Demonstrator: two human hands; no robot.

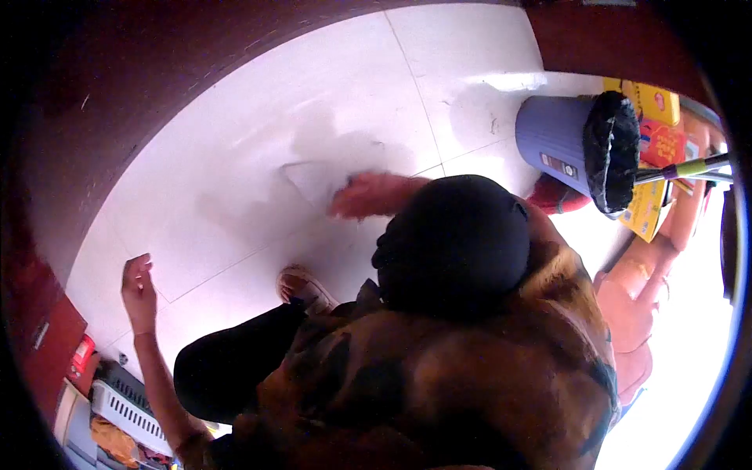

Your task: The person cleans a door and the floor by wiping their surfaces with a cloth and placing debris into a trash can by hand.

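Out at the left, my left hand (139,291) is raised over the pale tiled floor (235,196), its fingers loosely bent and apart with nothing between them. My right hand (370,196) is near the centre, just beyond my black-clad knee (454,247). It is smeared, and whether its fingers hold anything cannot be made out. A faint thin line shows on the floor beside it. My other black-clad knee (231,364) and a foot in a light sandal (301,287) are below.
At the right stands a blue bin (552,141) with a black liner, beside yellow and red boxes (654,106) and a metal pole (689,168). A white slotted basket (129,415) is at the lower left. Dark red furniture (94,102) borders the floor.
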